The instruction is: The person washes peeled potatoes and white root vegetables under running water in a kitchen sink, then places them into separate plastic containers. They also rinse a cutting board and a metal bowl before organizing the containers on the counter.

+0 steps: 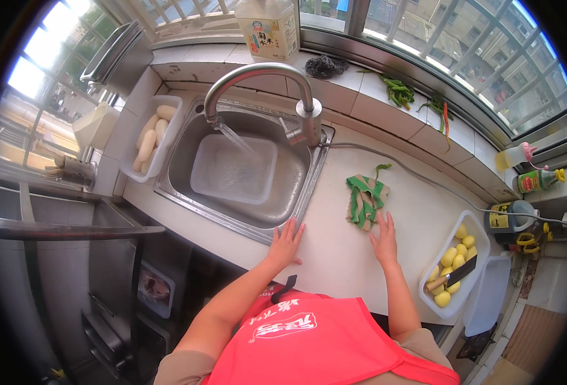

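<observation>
My left hand (pixel 285 244) rests with fingers spread at the near right corner of the steel sink (pixel 290 202), holding nothing. My right hand (pixel 384 240) is spread over the white counter, its fingertips beside a crumpled green and tan cloth (pixel 366 202). A green pepper (pixel 383 167) lies just beyond the cloth. Water runs from the curved faucet (pixel 264 70) into a translucent plastic tub (pixel 233 168) inside the sink.
Left of the sink stands a tub of pale peeled vegetables (pixel 149 137). At right, a white tub (pixel 480 240) holds peeled potatoes (pixel 449 256) with a cleaver (pixel 461 270) on top. Peppers (pixel 399 91), a dark scouring pad (pixel 326 66) and bottles line the ledge; a grey cable (pixel 408 171) crosses the counter.
</observation>
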Demonstrator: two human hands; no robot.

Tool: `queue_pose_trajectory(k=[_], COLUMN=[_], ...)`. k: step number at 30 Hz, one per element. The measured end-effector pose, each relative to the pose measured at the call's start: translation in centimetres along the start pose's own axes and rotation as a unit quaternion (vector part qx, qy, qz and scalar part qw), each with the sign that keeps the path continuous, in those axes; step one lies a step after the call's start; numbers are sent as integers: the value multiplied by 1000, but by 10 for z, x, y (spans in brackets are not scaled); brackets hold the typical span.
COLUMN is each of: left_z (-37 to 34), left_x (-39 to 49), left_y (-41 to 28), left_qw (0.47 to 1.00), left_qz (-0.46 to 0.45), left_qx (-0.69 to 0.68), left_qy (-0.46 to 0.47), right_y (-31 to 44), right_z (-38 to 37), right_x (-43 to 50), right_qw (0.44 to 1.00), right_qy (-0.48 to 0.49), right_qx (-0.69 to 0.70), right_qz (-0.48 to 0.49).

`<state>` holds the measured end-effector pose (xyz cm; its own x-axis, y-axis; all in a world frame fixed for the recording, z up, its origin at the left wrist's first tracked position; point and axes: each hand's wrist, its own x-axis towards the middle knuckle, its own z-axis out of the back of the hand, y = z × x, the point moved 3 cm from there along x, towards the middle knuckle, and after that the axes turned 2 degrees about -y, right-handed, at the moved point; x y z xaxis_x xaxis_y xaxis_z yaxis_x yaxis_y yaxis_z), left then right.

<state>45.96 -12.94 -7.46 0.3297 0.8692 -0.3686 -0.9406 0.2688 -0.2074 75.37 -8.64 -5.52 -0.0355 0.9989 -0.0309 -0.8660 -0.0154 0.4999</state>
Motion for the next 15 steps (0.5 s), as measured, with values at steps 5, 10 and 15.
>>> queue_pose_trajectory(k=[5, 10, 15], left_z=[-5, -4, -2], left_x=[-3, -1, 0], left_y=[4, 5, 2], left_qw=[1000, 1000, 1000], left_qz=[1, -5, 1], left_qx=[-6, -4, 1], left_qy=[-13, 0, 20], right_y=[-29, -19, 5], right_z=[6, -4, -35], right_x=[16, 121, 166], right_qw=[995, 991, 993], right_qy=[-100, -117, -75], right_qx=[17, 59, -86], right_qz=[-4, -32, -17])
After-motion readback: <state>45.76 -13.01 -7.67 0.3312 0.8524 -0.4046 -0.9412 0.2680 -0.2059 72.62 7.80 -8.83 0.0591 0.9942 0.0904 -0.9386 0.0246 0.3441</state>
